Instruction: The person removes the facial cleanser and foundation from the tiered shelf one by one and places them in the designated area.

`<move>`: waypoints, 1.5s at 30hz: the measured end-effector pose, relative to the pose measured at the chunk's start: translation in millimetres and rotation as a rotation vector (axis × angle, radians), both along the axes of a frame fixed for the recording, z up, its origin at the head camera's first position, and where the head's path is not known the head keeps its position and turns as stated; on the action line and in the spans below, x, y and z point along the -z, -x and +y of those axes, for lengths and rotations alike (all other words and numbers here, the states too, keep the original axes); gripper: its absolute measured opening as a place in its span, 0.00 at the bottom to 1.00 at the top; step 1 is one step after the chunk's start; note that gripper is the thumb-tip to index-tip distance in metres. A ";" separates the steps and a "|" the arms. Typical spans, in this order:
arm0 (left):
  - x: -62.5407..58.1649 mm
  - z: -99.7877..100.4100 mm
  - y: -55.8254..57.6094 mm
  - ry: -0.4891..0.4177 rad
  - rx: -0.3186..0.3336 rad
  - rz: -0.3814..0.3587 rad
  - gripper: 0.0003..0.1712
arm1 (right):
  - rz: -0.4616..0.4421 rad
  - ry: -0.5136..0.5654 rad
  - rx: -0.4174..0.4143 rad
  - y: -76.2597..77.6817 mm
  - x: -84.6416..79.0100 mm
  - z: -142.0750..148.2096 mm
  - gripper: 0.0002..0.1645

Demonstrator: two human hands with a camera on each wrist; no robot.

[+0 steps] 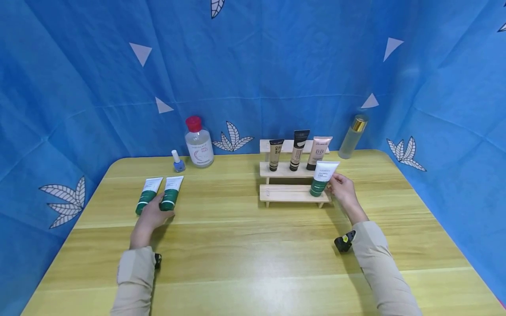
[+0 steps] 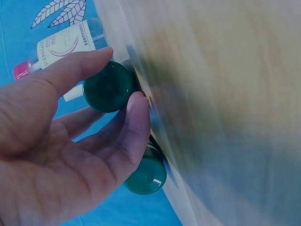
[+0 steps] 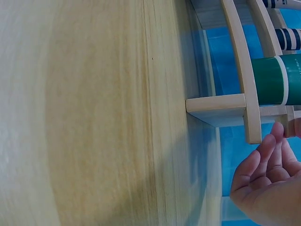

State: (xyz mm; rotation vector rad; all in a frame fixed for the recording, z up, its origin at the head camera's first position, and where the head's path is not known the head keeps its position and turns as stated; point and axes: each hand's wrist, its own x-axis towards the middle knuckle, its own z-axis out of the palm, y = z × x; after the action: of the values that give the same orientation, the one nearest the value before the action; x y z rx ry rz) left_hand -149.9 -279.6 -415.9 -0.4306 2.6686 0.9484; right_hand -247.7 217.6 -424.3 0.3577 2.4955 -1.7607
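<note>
Head view finds the left hand (image 1: 153, 216) at the near end of one green-and-white tube (image 1: 171, 193), the right-hand one of two lying side by side. In the left wrist view, thumb and fingers are curled and pinch its green cap: the thumb sits along one side, fingertips along the other, with the second tube (image 1: 149, 195) just beside those fingers. Both tubes point their white flat ends away from the person and their caps nearer, long axes running roughly front to back.

A third tube of that kind stands cap down on the lowest step of the wooden stand (image 1: 286, 193), long axis upright, white end on top. The right hand (image 1: 343, 191) is just beside its right edge, fingers bent and close together; whether they grip the tube I cannot tell.

Counted, that makes three green-and-white tubes, plus three smaller ones on the middle step: one gold (image 1: 275, 153), one black (image 1: 298, 149), one pink (image 1: 318, 152). Behind, there is one red-capped bottle (image 1: 199, 147), one blue nail polish (image 1: 178, 164) and one gold-capped bottle (image 1: 351, 141).
</note>
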 end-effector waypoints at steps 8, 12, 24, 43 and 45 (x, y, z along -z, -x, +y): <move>-0.8 0.4 2.9 0.006 -0.010 -0.007 0.45 | 0.002 -0.016 0.000 1.6 2.1 0.1 0.26; -0.9 0.4 3.0 0.010 0.004 0.012 0.45 | 0.001 -0.018 -0.006 1.8 2.2 0.4 0.26; -2.3 1.8 -1.0 -0.005 0.011 0.031 0.44 | -0.014 -0.011 -0.017 0.4 1.4 0.5 0.27; -25.5 30.5 3.0 0.021 0.009 0.353 0.29 | -0.013 -0.002 -0.002 -0.2 -0.4 1.2 0.26; -26.2 34.7 5.7 0.001 0.030 0.388 0.28 | -0.008 0.007 0.001 0.0 0.2 1.3 0.26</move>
State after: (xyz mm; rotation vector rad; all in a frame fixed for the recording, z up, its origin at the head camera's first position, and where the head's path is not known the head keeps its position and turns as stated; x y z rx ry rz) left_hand -155.6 -244.9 -389.8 -0.2229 3.0076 1.1195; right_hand -247.7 218.9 -424.5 0.3653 2.4830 -1.7646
